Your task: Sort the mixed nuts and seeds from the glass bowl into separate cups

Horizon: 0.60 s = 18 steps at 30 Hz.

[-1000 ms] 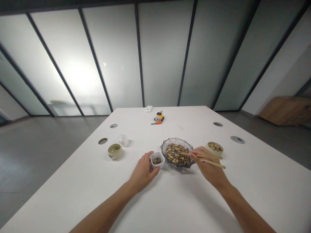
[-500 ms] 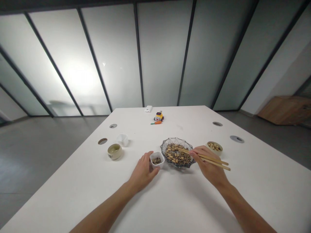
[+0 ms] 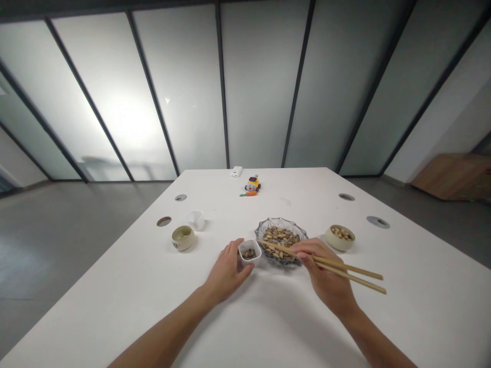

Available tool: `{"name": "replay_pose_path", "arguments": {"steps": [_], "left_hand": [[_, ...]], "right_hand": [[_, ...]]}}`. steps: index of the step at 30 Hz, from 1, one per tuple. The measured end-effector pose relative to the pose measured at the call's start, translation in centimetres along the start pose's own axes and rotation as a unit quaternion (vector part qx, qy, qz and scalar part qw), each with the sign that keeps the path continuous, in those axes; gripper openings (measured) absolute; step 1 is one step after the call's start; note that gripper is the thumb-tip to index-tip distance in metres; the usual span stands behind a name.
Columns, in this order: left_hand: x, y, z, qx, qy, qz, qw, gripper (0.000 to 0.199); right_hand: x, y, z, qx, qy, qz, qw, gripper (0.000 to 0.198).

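Observation:
My left hand (image 3: 229, 271) is wrapped round a small white square cup (image 3: 256, 259) that holds some dark striped seeds (image 3: 249, 254). Just right of the cup is a clear glass bowl (image 3: 262, 225) of mixed seeds and nuts (image 3: 282, 237), pale ones among dark ones. In my right hand (image 3: 324, 273) is a pair of wooden chopsticks (image 3: 353, 271). Their tips reach left across the glass bowl to its rim beside the cup. Whether a seed sits between the tips is too small to tell.
A cream bowl of pale nuts (image 3: 340, 244) stands right of my right hand. To the left are a beige bowl (image 3: 183, 239) and a white plastic cup (image 3: 196, 221). A toy car (image 3: 253, 184), a toy carrot (image 3: 250, 193) and a white box (image 3: 236, 171) lie farther back on the white table (image 3: 307, 317).
The chopstick tips have moved left and slightly down, from the middle of the glass bowl to its rim beside the cup. My left hand keeps its hold on the cup.

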State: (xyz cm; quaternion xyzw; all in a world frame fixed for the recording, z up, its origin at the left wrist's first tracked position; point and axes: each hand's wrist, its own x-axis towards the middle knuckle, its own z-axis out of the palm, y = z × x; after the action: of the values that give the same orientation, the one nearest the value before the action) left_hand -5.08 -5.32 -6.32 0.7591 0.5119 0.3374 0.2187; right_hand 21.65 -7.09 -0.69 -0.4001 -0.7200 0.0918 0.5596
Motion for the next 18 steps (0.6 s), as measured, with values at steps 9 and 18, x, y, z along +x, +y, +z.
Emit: {"name": "replay_pose_path", "arguments": {"steps": [9, 18], "left_hand": [[0.0, -0.4, 0.0, -0.001, -0.003, 0.001, 1.000, 0.060], [0.0, -0.3, 0.0, -0.001, -0.010, -0.011, 1.000, 0.061]], "right_hand": [[1.5, 4.5, -3.5, -0.192, 0.048, -0.059, 0.979, 0.039], [0.7, 4.5, -2.2, -0.126, -0.001, 0.016, 0.992, 0.040]]}}
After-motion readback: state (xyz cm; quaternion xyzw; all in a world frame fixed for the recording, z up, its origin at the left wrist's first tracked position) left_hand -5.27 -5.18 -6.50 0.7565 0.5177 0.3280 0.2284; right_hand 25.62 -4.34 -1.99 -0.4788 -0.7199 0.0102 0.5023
